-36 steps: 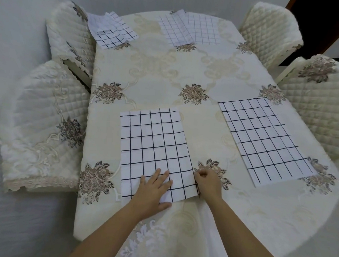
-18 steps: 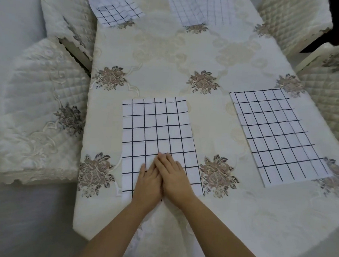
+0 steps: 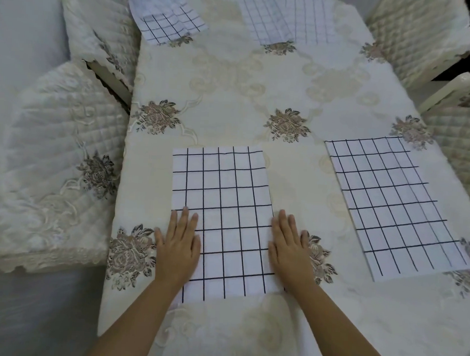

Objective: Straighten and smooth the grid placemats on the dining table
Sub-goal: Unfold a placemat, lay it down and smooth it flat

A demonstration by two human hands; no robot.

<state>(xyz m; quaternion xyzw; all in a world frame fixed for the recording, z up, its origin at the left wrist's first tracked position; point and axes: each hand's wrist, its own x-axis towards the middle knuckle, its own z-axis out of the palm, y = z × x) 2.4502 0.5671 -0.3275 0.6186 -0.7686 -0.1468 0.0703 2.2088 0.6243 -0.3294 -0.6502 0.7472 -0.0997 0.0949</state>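
Head view count: four grid placemats, two hands, and four quilted chairs (image 3: 54,168) around the dining table (image 3: 233,90).
Landmark: centre rose motif (image 3: 287,124) on the cream tablecloth.
Near placemat (image 3: 224,204): white with black grid lines, lying flat, on the near side of the rose and slightly to its left.
Right placemat (image 3: 390,202): same pattern, flat, on the near side of the rose and to its right, turned askew.
Far-left placemat (image 3: 166,19): beyond the rose to the left, rumpled and folded over itself.
Far-middle placemat (image 3: 288,20): straight beyond the rose, creased in overlapping folds.
Left hand (image 3: 178,245): palm down, fingers straight, pressing the near placemat's left edge and gripping nothing.
Right hand (image 3: 291,249): palm down, fingers straight, on the near placemat's right edge, with the outer fingers over the tablecloth.
Mat against hands: the grid spans the gap between both palms and runs past the fingertips toward the rose.
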